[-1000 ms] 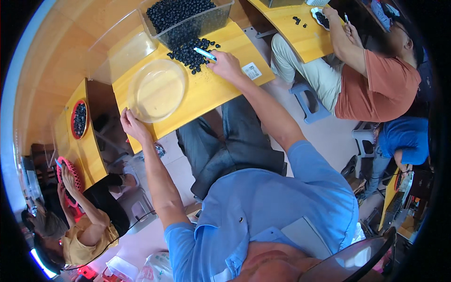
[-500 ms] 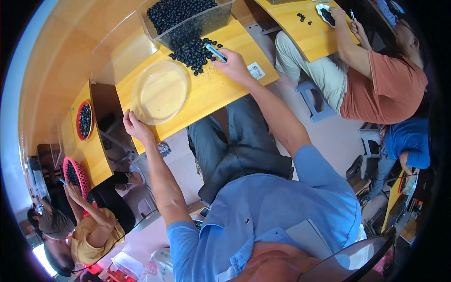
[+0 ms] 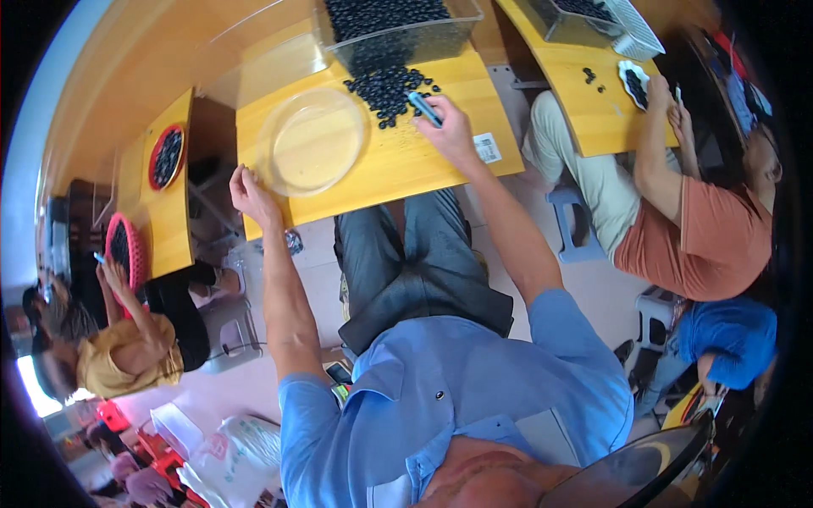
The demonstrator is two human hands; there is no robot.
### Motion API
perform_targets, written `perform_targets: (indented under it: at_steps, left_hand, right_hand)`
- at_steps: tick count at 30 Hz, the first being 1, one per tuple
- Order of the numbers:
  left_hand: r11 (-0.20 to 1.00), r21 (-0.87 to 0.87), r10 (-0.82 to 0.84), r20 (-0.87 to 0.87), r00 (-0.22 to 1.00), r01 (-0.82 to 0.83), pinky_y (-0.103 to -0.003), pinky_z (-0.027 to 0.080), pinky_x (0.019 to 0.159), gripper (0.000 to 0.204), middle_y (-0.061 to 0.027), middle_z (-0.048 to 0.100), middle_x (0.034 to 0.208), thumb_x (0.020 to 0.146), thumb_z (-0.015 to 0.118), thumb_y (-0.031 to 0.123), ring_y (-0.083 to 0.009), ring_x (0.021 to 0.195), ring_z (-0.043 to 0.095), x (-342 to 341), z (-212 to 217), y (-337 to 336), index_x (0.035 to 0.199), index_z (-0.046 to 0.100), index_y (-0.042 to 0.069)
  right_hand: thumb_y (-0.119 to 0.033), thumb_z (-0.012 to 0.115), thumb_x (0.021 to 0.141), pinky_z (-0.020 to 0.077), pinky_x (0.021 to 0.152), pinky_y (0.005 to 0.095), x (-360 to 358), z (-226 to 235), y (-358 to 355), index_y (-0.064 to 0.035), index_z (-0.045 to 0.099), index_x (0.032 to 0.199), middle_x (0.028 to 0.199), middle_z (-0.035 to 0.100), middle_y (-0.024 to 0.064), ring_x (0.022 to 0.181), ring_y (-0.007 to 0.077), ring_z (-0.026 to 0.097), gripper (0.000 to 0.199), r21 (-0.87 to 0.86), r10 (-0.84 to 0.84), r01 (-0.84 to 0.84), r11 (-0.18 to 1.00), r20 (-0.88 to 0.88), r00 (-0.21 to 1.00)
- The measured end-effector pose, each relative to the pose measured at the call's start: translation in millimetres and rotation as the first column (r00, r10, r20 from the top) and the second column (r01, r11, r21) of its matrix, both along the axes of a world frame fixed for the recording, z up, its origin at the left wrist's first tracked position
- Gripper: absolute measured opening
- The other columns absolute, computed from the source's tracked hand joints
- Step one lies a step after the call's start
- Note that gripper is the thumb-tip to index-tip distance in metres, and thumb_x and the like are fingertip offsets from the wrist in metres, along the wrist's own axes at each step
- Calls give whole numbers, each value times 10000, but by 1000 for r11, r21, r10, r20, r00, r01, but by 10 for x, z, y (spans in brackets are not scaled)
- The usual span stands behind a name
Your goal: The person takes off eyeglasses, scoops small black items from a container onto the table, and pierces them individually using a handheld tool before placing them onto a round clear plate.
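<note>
My right hand (image 3: 452, 135) grips a slim light-blue pen-like tool (image 3: 424, 108), its tip toward a loose pile of small dark round pieces (image 3: 388, 91) that look like berries or nuts. Whether the tip touches one cannot be made out. At the table's left edge, my left hand (image 3: 254, 200) has its fingers curled together; anything between them is hidden. Beside it, a shallow round clear dish (image 3: 312, 146) lies on the yellow table (image 3: 398, 173), with nothing visible inside. Behind the pile stands a clear bin (image 3: 461, 38) filled with more dark pieces.
A white label (image 3: 487, 147) is stuck near the table's right edge. On the right, a person in a rust-coloured shirt (image 3: 703, 233) works over a small white dish (image 3: 633, 85). Another person sits at left beside a pink basket (image 3: 134, 254); a red-rimmed bowl (image 3: 167, 157) stands farther back.
The whole view has shifted, with the table now farther right and higher. My left hand is farther from the clear dish, its fingers more curled. The right hand keeps the tool near the pile.
</note>
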State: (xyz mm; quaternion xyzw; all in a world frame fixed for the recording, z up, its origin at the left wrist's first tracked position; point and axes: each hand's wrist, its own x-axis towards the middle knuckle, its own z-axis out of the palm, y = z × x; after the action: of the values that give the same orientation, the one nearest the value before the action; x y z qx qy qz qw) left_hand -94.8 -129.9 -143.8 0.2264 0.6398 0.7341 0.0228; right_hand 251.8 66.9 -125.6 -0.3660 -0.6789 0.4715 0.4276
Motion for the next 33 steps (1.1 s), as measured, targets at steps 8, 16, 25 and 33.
perform_targets:
  at_steps: [8,16,25,33]
  left_hand:
    - [898,-427,-257,-706,659,-107,-472,400,1073,337,-127,588,1282,879,763,204,-315,1256,526,968,239,-141,1186,682,88]
    - [820,-564,-435,-726,533,-99,-549,281,1149,293,-111,569,1337,827,814,273,-339,1341,470,740,149,-161,1078,736,144]
    - [911,-405,-358,-684,636,77,-447,452,1023,267,-162,630,1199,841,793,120,-354,1194,572,1297,373,-51,1088,715,55]
    - [717,126,-673,384,632,686,-209,504,774,212,-20,694,1015,975,689,51,-65,857,628,1944,275,340,1166,698,-41]
  right_hand:
    - [-104,779,877,507,735,249,38,-111,68,5,622,1122,899,723,54,792,71,628,311,96,-112,112,989,-1,994]
    - [-168,792,833,504,638,332,15,2,-14,-34,633,1028,751,706,68,660,135,650,285,157,-128,106,982,138,982]
    - [-166,804,830,499,619,312,-4,8,-252,-46,623,1064,754,710,69,647,125,630,319,176,-149,130,976,95,984]
    - [-107,809,830,467,575,258,-213,61,-812,-63,611,1091,715,682,40,606,70,594,331,207,99,-108,972,53,994]
